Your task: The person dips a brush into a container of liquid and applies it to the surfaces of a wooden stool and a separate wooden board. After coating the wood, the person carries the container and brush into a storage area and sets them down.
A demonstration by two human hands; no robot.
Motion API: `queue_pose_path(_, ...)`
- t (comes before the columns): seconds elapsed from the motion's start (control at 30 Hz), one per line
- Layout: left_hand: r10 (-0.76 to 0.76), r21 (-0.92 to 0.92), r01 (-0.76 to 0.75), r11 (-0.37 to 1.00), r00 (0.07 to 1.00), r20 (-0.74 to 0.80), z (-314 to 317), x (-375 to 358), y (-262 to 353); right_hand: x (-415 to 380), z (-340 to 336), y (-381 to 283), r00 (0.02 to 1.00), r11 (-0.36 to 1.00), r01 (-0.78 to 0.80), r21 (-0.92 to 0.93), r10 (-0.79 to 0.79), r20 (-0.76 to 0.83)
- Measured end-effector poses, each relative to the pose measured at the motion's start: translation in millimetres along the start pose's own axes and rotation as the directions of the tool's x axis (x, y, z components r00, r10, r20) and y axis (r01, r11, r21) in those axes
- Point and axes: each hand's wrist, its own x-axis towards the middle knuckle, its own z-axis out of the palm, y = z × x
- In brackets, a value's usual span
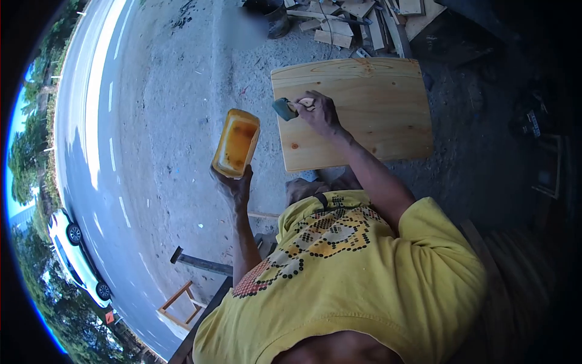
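Note:
My left hand (233, 185) grips the lower end of a rectangular plastic tub (237, 145), which is tilted so its inside shows. Amber liquid, like varnish, lies in the tub and stains its walls. In my right hand (321, 113) is a paintbrush (284, 109) with a dark teal head and a pale wooden handle, my fingers wrapped round that handle. The brush head overlaps the left edge of a light wooden board (364, 121) with slightly curved sides and a few dark knots. The board lies in front of my body, and my right forearm reaches across its near edge.
Wood offcuts (339, 30) are piled beyond the board, beside a dark bucket (271, 18). A small wooden frame (182, 303) stands at lower left. Rough concrete ground (176, 121) extends left to a road (100, 151), where a white car (79, 258) shows.

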Motion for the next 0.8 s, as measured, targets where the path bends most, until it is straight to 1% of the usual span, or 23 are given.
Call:
queue_pose_path(0.03, 0.114, 0.062, -0.112, 0.992, 0.993, -0.024, -3, 1, -4, 13, -20, -21, 0.997, 0.997, 0.077, 0.000, -0.077, 0.002)
queue_pose_path(0.07, 0.222, 0.129, -0.216, 0.968, 0.974, -0.036, -6, 4, -6, 23, -36, -43, 0.995, 0.968, -0.039, 0.248, 0.014, 0.100)
queue_pose_path(0.1, 0.193, 0.130, -0.184, 0.974, 0.979, -0.063, -8, 5, -7, 31, -53, -67, 0.970, 0.869, -0.192, 0.456, 0.097, 0.223)
queue_pose_path(0.13, 0.283, 0.127, -0.274, 0.953, 0.957, -0.059, -8, 8, -4, 40, -73, -97, 0.962, 0.902, -0.061, 0.427, -0.061, 0.264)
queue_pose_path(0.17, 0.380, 0.119, -0.371, 0.921, 0.923, -0.062, -5, 14, 1, 51, -86, -125, 0.927, 0.910, 0.089, 0.404, -0.224, 0.302)
queue_pose_path(0.2, 0.369, 0.112, -0.359, 0.926, 0.925, -0.087, -4, 18, 8, 59, -87, -145, 0.916, 0.910, 0.098, 0.402, -0.241, 0.321)
queue_pose_path(0.23, 0.336, 0.093, -0.331, 0.939, 0.941, -0.040, -5, 18, 15, 60, -87, -161, 0.833, 0.923, 0.220, 0.315, -0.346, 0.431)
queue_pose_path(0.27, 0.307, 0.073, -0.307, 0.949, 0.952, 0.014, -3, 17, 17, 58, -84, -171, 0.729, 0.906, 0.350, 0.239, -0.423, 0.539)
queue_pose_path(0.3, 0.383, 0.114, -0.381, 0.918, 0.924, 0.001, 1, 19, 17, 54, -70, -172, 0.699, 0.908, 0.365, 0.208, -0.415, 0.583)
queue_pose_path(0.33, 0.381, 0.105, -0.379, 0.919, 0.924, -0.003, 6, 22, 17, 51, -55, -168, 0.695, 0.908, 0.368, 0.202, -0.413, 0.589)
queue_pose_path(0.4, 0.457, -0.004, -0.457, 0.890, 0.889, 0.012, 18, 22, 18, 42, -30, -155, 0.633, 0.910, 0.412, 0.034, -0.313, 0.708)
queue_pose_path(0.43, 0.432, -0.052, -0.430, 0.901, 0.901, 0.031, 20, 19, 25, 38, -22, -154, 0.618, 0.900, 0.435, -0.033, -0.272, 0.738)
queue_pose_path(0.47, 0.429, -0.059, -0.427, 0.903, 0.903, 0.030, 23, 17, 28, 37, -19, -151, 0.614, 0.899, 0.435, -0.038, -0.266, 0.743)
queue_pose_path(0.53, 0.437, -0.071, -0.433, 0.899, 0.897, 0.066, 30, 16, 34, 37, -15, -145, 0.593, 0.863, 0.477, -0.166, -0.177, 0.786)
queue_pose_path(0.57, 0.439, -0.080, -0.433, 0.898, 0.895, 0.079, 32, 14, 35, 36, -16, -144, 0.591, 0.864, 0.476, -0.163, -0.177, 0.787)
queue_pose_path(0.63, 0.429, -0.084, -0.422, 0.903, 0.898, 0.093, 36, 12, 38, 35, -25, -137, 0.638, 0.901, 0.428, -0.077, -0.240, 0.732)
queue_pose_path(0.67, 0.421, -0.092, -0.412, 0.907, 0.900, 0.116, 38, 8, 39, 32, -26, -135, 0.640, 0.905, 0.419, -0.076, -0.235, 0.732)
queue_pose_path(0.73, 0.443, -0.078, -0.436, 0.897, 0.888, 0.127, 43, 6, 41, 32, -31, -129, 0.636, 0.901, 0.409, -0.145, -0.168, 0.753)
queue_pose_path(0.77, 0.447, -0.081, -0.440, 0.894, 0.884, 0.139, 47, 6, 41, 34, -39, -127, 0.641, 0.901, 0.408, -0.146, -0.169, 0.749)
queue_pose_path(0.8, 0.449, -0.085, -0.441, 0.894, 0.881, 0.151, 51, 6, 42, 36, -50, -126, 0.704, 0.950, 0.304, -0.066, -0.178, 0.687)
